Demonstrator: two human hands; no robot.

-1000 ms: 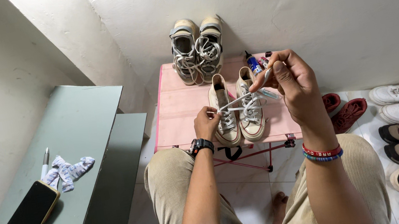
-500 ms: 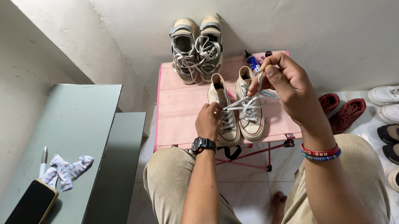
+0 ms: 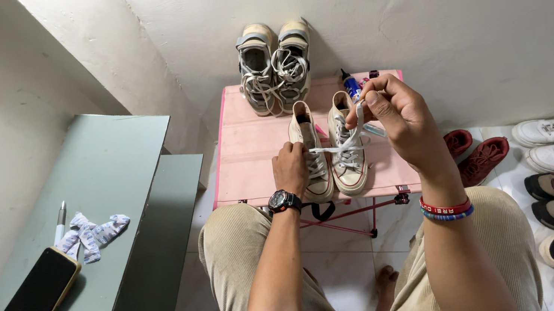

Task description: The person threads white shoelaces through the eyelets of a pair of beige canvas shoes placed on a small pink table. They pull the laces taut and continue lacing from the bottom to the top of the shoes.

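You are lacing the cream shoes (image 3: 328,150), which stand side by side near the front edge of the pink bench (image 3: 246,153). Your left hand (image 3: 291,166) rests on the left shoe and holds it down. Your right hand (image 3: 395,115) pinches the white lace (image 3: 343,142) and pulls it up tight, above the right shoe. Next, I think, the lace end must go through an open hole.

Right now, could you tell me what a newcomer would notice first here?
Centre stage, the right hand pulls a white shoelace up from a pair of cream canvas high-top sneakers on a small pink folding table, while the left hand steadies one shoe. A black smartphone lies on the grey-green bench at left.
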